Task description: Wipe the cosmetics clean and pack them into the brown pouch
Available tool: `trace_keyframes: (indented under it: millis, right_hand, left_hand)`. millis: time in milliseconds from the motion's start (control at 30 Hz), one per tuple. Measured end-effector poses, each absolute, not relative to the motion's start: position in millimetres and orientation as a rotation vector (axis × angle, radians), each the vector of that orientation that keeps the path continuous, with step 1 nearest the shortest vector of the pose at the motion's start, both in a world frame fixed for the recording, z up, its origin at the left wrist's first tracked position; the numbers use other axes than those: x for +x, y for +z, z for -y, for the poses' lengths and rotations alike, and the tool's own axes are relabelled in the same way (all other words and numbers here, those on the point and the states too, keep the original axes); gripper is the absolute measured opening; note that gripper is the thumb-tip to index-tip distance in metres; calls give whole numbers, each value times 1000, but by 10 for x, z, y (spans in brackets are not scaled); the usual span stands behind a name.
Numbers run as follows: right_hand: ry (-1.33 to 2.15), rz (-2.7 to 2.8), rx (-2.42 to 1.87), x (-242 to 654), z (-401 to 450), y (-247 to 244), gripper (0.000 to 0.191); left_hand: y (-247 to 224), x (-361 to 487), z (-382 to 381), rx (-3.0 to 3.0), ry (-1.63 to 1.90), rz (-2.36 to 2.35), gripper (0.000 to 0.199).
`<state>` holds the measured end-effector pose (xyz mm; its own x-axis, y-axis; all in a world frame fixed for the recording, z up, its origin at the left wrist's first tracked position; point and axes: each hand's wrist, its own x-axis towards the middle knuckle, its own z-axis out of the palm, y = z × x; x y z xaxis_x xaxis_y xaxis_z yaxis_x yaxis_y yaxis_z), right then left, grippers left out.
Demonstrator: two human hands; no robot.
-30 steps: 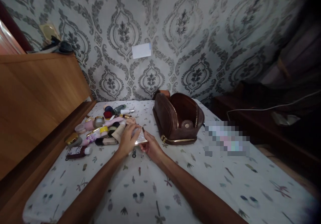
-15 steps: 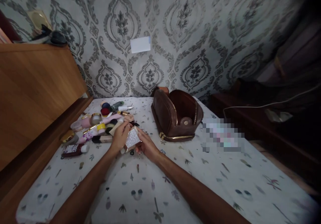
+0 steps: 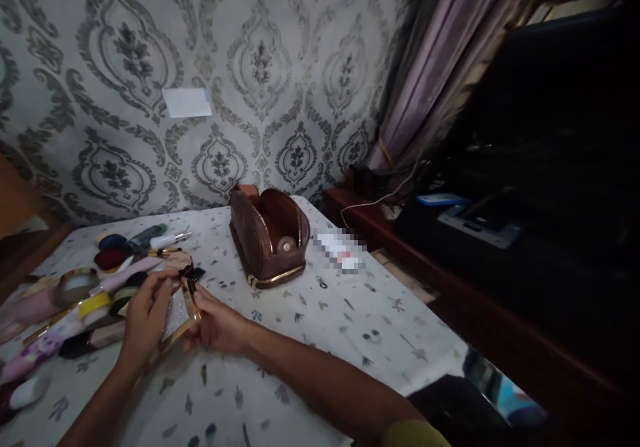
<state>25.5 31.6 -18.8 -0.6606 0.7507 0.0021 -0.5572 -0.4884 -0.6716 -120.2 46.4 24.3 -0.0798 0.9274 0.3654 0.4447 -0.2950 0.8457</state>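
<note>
Between my two hands is a small glittery case [image 3: 177,315] with shiny gold edges, held tilted just above the patterned cloth. My left hand [image 3: 145,317] grips its left side, fingers curled over the upper edge. On the other side, my right hand [image 3: 215,320] has its thumb and fingers closed on the gold rim. Cosmetics lie close by on the left: a tube with a yellow band [image 3: 94,305], a dark-capped bottle [image 3: 93,340] and a round jar [image 3: 77,285]. A brown zip bag [image 3: 250,233] stands open beyond my right hand.
Along the back runs a patterned wall with a white card [image 3: 187,103] on it. A blurred-out item [image 3: 343,250] lies right of the bag. Past the table's right edge are a dark red ledge [image 3: 350,213] with a white cable and a purple curtain [image 3: 430,67].
My view has swung to the right, so the bag and cosmetics sit further left in the picture. The glittery case has turned in my hands, its gold edge now showing more.
</note>
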Motion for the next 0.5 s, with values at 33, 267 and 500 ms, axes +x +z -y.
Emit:
trace_keyframes:
  millis: [33, 267, 500]
  right_hand:
    - [2182, 764, -400, 251, -326, -189, 34]
    - [2268, 381, -336, 338, -375, -61, 60]
    - [2092, 176, -232, 501, -385, 74, 56]
  left_hand:
    - [250, -1184, -453, 1698, 1353, -1464, 36]
    - [217, -1030, -370, 1646, 1268, -1351, 53]
    - [62, -1026, -422, 1754, 1067, -1289, 61]
